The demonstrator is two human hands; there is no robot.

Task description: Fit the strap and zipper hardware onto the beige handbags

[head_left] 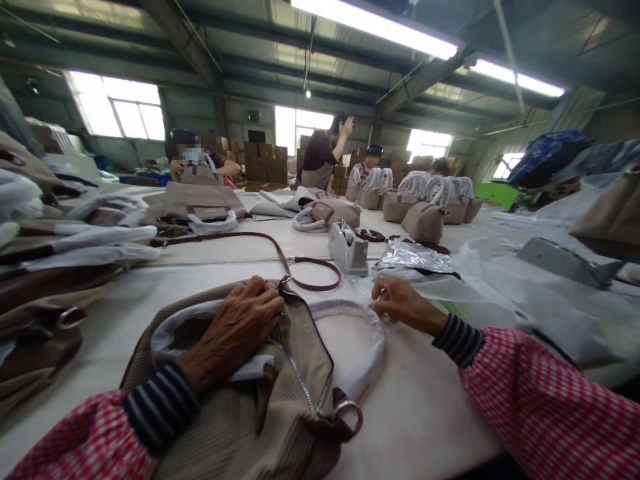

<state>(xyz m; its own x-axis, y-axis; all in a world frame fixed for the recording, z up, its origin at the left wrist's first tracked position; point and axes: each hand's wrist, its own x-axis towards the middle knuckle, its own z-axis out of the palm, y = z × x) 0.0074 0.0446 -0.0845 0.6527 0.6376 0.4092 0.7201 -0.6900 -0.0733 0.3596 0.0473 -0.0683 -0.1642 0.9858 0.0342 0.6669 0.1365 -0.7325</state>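
Note:
A beige ribbed handbag (215, 433) lies in front of me, its zipper (301, 381) open along the top. My left hand (240, 327) rests over one wrapped handle, its fingers curled onto the bag's upper edge near the strap ring. To the right of the bag, the other handle (376, 343) loops over the table in white wrapping. Just beside that loop is my right hand (405, 305), fingers pinched together; what they hold, if anything, is hidden. A brown strap (314, 288) runs from the bag's far end across the table.
Ahead stands a grey tape dispenser (350, 252), with a clear plastic packet (417, 255) to its right. Several bags with wrapped handles (425, 217) stand farther back. More bags (35, 340) pile at left, and plastic sheets (525, 300) spread at right. Co-workers (319, 157) are across the table.

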